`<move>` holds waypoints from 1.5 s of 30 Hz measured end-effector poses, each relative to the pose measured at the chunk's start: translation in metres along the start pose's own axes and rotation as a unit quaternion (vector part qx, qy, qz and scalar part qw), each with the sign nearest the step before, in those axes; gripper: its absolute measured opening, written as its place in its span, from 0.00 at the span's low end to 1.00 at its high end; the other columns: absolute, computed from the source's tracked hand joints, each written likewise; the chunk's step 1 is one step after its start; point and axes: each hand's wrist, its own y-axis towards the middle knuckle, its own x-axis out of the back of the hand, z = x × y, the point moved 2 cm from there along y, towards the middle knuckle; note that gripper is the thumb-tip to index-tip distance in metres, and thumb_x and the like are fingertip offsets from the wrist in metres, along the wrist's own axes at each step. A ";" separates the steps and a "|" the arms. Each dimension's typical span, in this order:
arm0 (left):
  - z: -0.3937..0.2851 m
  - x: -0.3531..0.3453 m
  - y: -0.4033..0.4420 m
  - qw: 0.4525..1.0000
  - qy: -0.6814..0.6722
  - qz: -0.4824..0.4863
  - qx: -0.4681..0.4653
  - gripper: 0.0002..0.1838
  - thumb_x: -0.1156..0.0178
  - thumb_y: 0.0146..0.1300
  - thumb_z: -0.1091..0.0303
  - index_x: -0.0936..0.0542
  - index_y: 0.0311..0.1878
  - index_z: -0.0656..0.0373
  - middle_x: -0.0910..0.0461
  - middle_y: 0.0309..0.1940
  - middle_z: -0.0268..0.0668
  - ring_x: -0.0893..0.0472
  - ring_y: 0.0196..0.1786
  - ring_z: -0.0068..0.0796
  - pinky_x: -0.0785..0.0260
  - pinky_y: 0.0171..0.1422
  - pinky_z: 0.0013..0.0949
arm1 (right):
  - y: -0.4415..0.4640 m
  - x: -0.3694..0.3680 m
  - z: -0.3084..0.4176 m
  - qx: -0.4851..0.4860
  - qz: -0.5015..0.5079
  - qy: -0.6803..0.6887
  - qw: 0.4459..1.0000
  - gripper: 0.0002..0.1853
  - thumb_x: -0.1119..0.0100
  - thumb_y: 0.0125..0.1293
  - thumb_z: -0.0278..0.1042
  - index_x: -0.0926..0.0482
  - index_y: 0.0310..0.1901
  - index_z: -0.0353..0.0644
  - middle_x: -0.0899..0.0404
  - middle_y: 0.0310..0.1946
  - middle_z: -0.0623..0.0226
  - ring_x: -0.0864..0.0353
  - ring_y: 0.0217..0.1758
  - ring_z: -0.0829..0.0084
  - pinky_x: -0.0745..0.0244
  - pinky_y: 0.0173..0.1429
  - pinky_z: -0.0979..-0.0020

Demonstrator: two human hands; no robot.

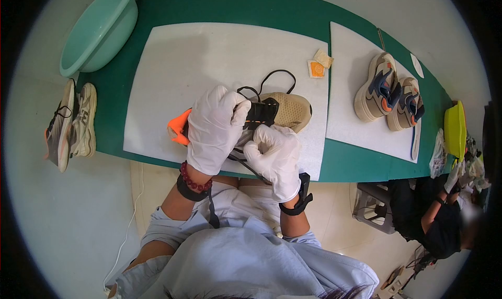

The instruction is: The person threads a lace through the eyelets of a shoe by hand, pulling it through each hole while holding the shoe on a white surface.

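Observation:
A beige sneaker point(292, 111) with a black lacing panel and an orange heel point(179, 127) lies on a white mat, toe to the right. My left hand point(214, 129), in a white glove, is closed over its ankle part, with fingers curled at the upper end of the lacing. My right hand point(277, 158), also gloved, is closed at the near side of the lacing, thumb and fingers pinched by the black shoelace point(253, 169). The pinched spot itself is hidden. Another stretch of lace loops up beyond the sneaker.
The white mat point(172, 53) covers part of a green table point(235, 1). Small packets point(317, 69) lie at its right. A pair of sneakers point(377, 87) stands on a second mat. More sneakers point(83, 121) and a turquoise basin point(102, 32) are left. A person point(439, 215) works far right.

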 end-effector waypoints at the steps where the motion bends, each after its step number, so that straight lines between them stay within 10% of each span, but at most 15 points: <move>1: 0.000 0.000 0.000 1.000 0.000 -0.001 0.001 0.05 0.29 0.70 0.70 0.17 0.41 0.57 0.20 0.36 0.39 0.17 0.43 0.46 0.25 0.48 0.45 | -0.001 0.001 -0.002 0.009 0.014 -0.002 1.000 0.10 0.32 0.52 0.33 0.25 0.22 0.47 0.25 0.19 0.59 0.21 0.26 0.54 0.27 0.35 0.56; 5: 0.000 -0.001 0.000 1.000 -0.005 -0.003 0.003 0.05 0.29 0.70 0.70 0.17 0.41 0.57 0.20 0.36 0.39 0.18 0.43 0.46 0.25 0.48 0.45 | -0.005 0.008 -0.008 0.079 0.035 0.003 0.996 0.09 0.30 0.54 0.33 0.23 0.25 0.46 0.23 0.21 0.60 0.20 0.28 0.55 0.28 0.35 0.57; 11: 0.000 0.001 0.001 1.000 -0.011 -0.003 0.005 0.05 0.28 0.70 0.70 0.17 0.41 0.57 0.20 0.36 0.38 0.18 0.43 0.46 0.25 0.48 0.45 | -0.036 0.060 -0.023 -0.108 -0.025 0.310 0.944 0.09 0.26 0.68 0.32 0.18 0.32 0.43 0.19 0.29 0.78 0.25 0.31 0.79 0.29 0.38 0.72; 17: 0.000 0.000 0.001 1.000 -0.007 0.001 0.015 0.05 0.29 0.70 0.70 0.17 0.40 0.57 0.20 0.36 0.38 0.17 0.43 0.45 0.25 0.48 0.45 | -0.023 0.132 -0.043 -0.258 0.003 0.318 0.912 0.11 0.28 0.76 0.35 0.18 0.40 0.38 0.17 0.25 0.68 0.27 0.20 0.82 0.36 0.24 0.79; 20: -0.001 0.001 0.001 1.000 -0.013 -0.002 0.013 0.05 0.29 0.70 0.70 0.16 0.41 0.57 0.20 0.37 0.38 0.17 0.43 0.45 0.25 0.48 0.45 | -0.005 0.151 -0.049 -0.119 -0.215 0.312 0.918 0.11 0.29 0.77 0.36 0.16 0.49 0.36 0.12 0.34 0.59 0.17 0.24 0.75 0.27 0.27 0.78; 24: 0.002 -0.002 0.000 1.000 -0.010 -0.015 -0.001 0.06 0.28 0.69 0.65 0.17 0.40 0.53 0.23 0.35 0.38 0.19 0.40 0.45 0.26 0.45 0.49 | 0.038 0.151 0.005 0.070 -0.536 0.328 0.774 0.20 0.31 0.78 0.35 0.18 0.66 0.35 0.09 0.44 0.58 0.11 0.38 0.73 0.19 0.42 0.75; 28: 0.001 -0.003 0.001 1.000 -0.015 -0.018 -0.004 0.06 0.29 0.69 0.66 0.16 0.40 0.54 0.21 0.36 0.38 0.18 0.41 0.45 0.25 0.46 0.47 | 0.002 0.133 -0.050 -0.156 -0.156 0.122 0.968 0.21 0.29 0.78 0.37 0.16 0.66 0.35 0.10 0.44 0.68 0.17 0.43 0.81 0.23 0.50 0.77; 35: -0.002 0.001 0.000 1.000 -0.007 -0.001 0.019 0.04 0.29 0.71 0.68 0.15 0.42 0.56 0.19 0.37 0.39 0.17 0.43 0.46 0.24 0.49 0.45 | -0.033 0.100 -0.066 -0.297 0.031 0.175 0.938 0.21 0.23 0.73 0.41 0.13 0.59 0.35 0.12 0.45 0.73 0.24 0.43 0.81 0.25 0.50 0.74; 41: -0.001 -0.001 -0.001 1.000 -0.014 -0.008 0.015 0.05 0.29 0.71 0.68 0.15 0.42 0.56 0.19 0.38 0.39 0.17 0.44 0.47 0.24 0.49 0.46 | 0.003 0.061 0.004 0.103 -0.014 -0.205 0.973 0.18 0.21 0.67 0.44 0.11 0.53 0.44 0.18 0.42 0.66 0.19 0.47 0.62 0.21 0.52 0.62; 45: -0.002 0.002 0.001 1.000 -0.012 -0.006 0.015 0.04 0.28 0.70 0.69 0.15 0.42 0.56 0.20 0.38 0.39 0.17 0.44 0.46 0.24 0.49 0.46 | -0.006 0.047 0.004 0.068 0.062 -0.207 0.974 0.16 0.22 0.67 0.46 0.11 0.51 0.47 0.20 0.40 0.63 0.18 0.51 0.54 0.20 0.53 0.56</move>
